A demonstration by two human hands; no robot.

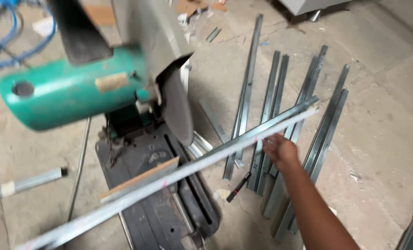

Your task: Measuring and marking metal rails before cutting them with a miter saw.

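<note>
Green chop saw [76,92] looms closest; right hand [280,150] closes around a long metal channel [192,166] lying across the saw's base [146,203], gripped near its far end; more channels [308,139] lie on the floor.

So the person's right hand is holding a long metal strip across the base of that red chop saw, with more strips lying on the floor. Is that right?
Nearly. The head view shows the chop saw has a green motor housing, not red. The rest stands: the right hand holds the long metal strip across the saw's base, with more strips on the floor.
</note>
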